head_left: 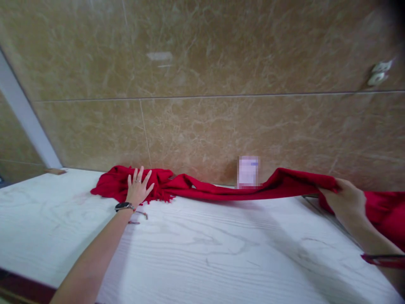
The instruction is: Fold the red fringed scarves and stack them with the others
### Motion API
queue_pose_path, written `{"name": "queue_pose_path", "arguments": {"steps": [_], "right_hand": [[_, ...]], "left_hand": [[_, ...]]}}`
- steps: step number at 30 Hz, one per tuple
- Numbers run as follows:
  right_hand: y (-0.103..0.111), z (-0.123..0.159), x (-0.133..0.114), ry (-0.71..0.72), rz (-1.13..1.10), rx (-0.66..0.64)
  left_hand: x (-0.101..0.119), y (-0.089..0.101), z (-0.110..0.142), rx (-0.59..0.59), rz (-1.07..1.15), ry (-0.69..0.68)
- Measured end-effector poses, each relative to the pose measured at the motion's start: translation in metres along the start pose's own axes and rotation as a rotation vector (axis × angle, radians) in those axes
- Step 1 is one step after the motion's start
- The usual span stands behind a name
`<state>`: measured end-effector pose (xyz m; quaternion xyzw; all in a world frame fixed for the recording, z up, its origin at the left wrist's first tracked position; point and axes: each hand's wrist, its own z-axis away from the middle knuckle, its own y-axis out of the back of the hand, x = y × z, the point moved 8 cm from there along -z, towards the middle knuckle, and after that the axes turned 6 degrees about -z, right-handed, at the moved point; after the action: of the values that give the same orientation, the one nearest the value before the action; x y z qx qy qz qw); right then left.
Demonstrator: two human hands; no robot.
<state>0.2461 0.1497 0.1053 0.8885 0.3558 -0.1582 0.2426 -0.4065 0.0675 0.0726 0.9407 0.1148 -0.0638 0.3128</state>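
A long red scarf (221,193) with a fringe stretches along the back of the white wood-grain table (196,253), close to the tiled wall. My left hand (139,188) lies spread on the bunched, fringed end at the left; a ring and a watch show on that hand and wrist. At the right, my right hand (346,200) grips the scarf, its fingers wrapped round the cloth and partly hidden. Between the hands the scarf hangs in a loose, folded band, and more red cloth continues past my right hand to the right edge.
A blurred-out white card (248,171) stands against the brown tiled wall (202,126) behind the scarf. A small pale figure (380,72) is fixed on the wall at upper right. A small brown block (55,171) sits at the table's back left corner, by a pale vertical strip (30,114).
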Motion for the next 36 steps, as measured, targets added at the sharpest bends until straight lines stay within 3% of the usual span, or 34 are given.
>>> {"name": "queue_pose_path", "arguments": {"steps": [2, 3, 5, 9, 12, 16, 18, 20, 24, 28, 32, 36], "right_hand": [[0.006, -0.001, -0.006, 0.043, 0.118, 0.022], [-0.002, -0.001, -0.021, 0.097, 0.127, -0.02], [-0.042, 0.005, -0.073, 0.265, -0.011, -0.259], [-0.146, 0.04, -0.196, 0.492, -0.226, -0.73], [-0.224, 0.065, -0.258, 0.551, -0.146, -0.884], [-0.321, 0.092, -0.293, 0.456, -0.035, -1.094], [-0.353, 0.103, -0.301, 0.395, -0.003, -1.177], [-0.369, 0.11, -0.307, 0.39, 0.03, -1.202], [-0.358, 0.116, -0.31, 0.468, 0.064, -1.166], [-0.31, 0.111, -0.268, 0.489, 0.123, -1.133], [-0.215, 0.067, -0.187, 0.41, 0.045, -0.854], [-0.1, 0.009, -0.099, 0.131, -0.014, -0.444]], "left_hand": [[0.004, 0.006, 0.003, 0.003, 0.007, 0.034], [0.008, 0.009, 0.004, 0.007, 0.011, 0.059], [0.021, 0.014, 0.006, 0.004, 0.024, 0.118], [0.05, 0.007, 0.009, -0.105, 0.049, 0.22], [0.056, 0.002, 0.013, -0.169, 0.028, 0.258], [0.042, 0.004, 0.017, -0.179, -0.026, 0.223], [0.031, 0.005, 0.019, -0.179, -0.04, 0.229], [0.021, 0.004, 0.022, -0.184, -0.039, 0.261], [0.009, -0.002, 0.028, -0.217, 0.01, 0.368], [0.009, 0.001, 0.028, -0.208, 0.058, 0.391], [0.011, 0.006, 0.025, -0.181, 0.052, 0.375], [0.03, 0.015, 0.014, -0.112, 0.123, 0.249]]}}
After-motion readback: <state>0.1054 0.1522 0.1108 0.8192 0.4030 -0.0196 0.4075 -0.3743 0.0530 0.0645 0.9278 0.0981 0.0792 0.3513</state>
